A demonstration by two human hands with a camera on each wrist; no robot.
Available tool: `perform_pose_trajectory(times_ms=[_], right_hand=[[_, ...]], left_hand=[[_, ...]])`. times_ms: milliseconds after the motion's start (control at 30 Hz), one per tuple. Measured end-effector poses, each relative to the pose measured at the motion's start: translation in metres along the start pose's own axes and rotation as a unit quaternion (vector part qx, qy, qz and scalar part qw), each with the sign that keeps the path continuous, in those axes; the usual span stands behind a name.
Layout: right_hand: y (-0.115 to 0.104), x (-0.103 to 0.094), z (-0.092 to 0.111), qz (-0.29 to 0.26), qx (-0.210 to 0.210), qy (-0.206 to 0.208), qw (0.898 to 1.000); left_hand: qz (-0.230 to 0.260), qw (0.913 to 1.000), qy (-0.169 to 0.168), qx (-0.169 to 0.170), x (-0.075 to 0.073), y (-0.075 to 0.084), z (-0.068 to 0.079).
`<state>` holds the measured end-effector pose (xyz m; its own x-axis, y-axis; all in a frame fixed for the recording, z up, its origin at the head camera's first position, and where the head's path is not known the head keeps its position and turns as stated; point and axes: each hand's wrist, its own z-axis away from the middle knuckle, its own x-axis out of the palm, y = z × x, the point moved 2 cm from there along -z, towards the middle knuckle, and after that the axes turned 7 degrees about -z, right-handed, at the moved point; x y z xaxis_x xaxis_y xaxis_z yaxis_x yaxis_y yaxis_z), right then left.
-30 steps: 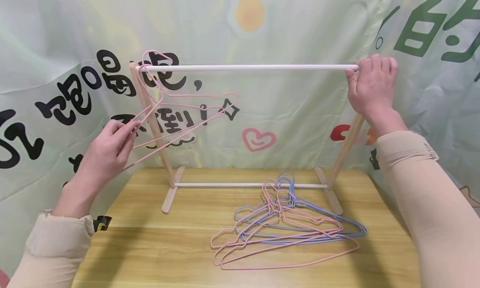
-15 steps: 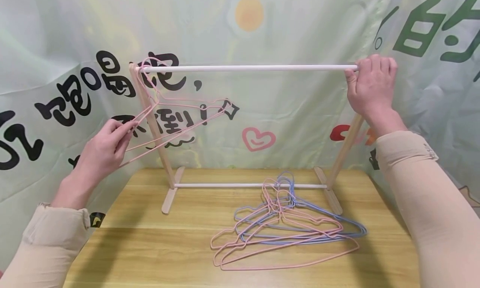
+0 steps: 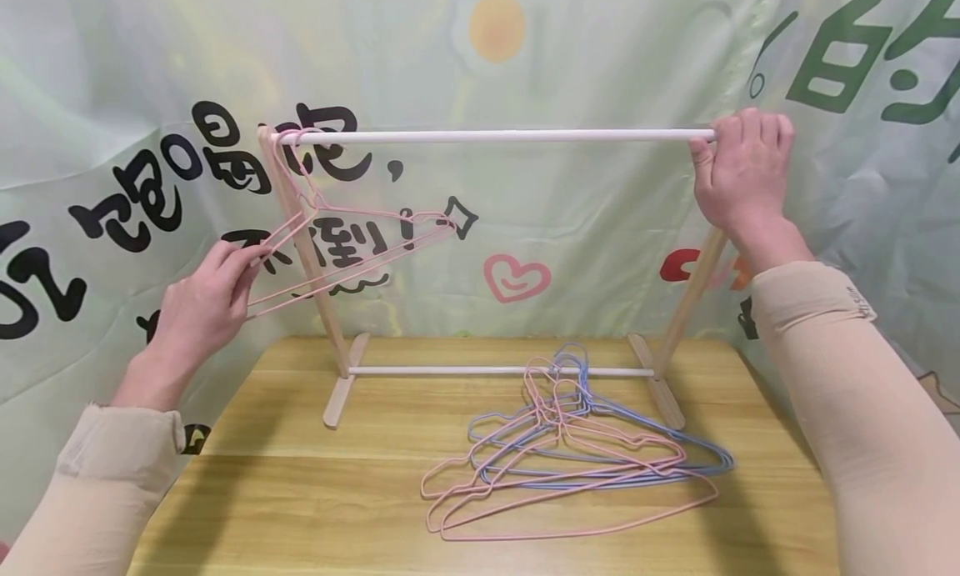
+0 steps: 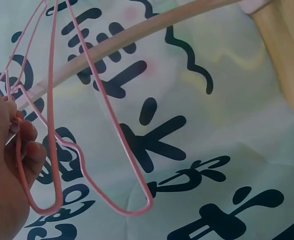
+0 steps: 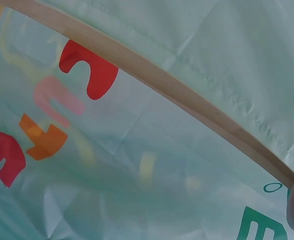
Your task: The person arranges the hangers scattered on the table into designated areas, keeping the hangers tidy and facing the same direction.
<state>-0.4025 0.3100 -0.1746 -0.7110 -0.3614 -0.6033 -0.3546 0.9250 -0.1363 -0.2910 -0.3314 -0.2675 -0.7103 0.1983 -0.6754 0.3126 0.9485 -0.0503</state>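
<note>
My left hand pinches a pink wire hanger by its shoulder, at the left of the rack. Two pink hangers are close together here, one behind the other, their hooks over the left end of the white rail. In the left wrist view their looped ends dangle beside my curled fingers. My right hand grips the rack's top right corner, with the thumb at the rail end. Only a bit of that hand shows at the edge of the right wrist view, near the wooden post.
On the wooden table, several pink hangers and blue hangers overlap in a pile, front right. Behind their hooks runs the rack's lower white rod. A printed cloth hangs behind the rack.
The pink hanger in my left hand has come down and slightly left, its hook dropping from above the rail onto it. My right hand stays where it was.
</note>
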Motion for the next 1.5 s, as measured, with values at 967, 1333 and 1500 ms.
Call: perform_pose_trajectory(times_ms=[967,1333,1500], right_hand=[[0.001,0.001,0.000,0.006,-0.004,0.001,1.000],[0.001,0.000,0.000,0.003,-0.005,0.007,1.000],[0.001,0.001,0.000,0.002,-0.006,0.009,1.000]], left_hand=[[-0.016,0.9934,0.093,-0.066,0.019,0.002,0.002],[0.038,0.9796,0.167,-0.104,0.023,0.024,0.016],[0.100,0.9706,0.185,-0.117,0.027,0.045,0.029]])
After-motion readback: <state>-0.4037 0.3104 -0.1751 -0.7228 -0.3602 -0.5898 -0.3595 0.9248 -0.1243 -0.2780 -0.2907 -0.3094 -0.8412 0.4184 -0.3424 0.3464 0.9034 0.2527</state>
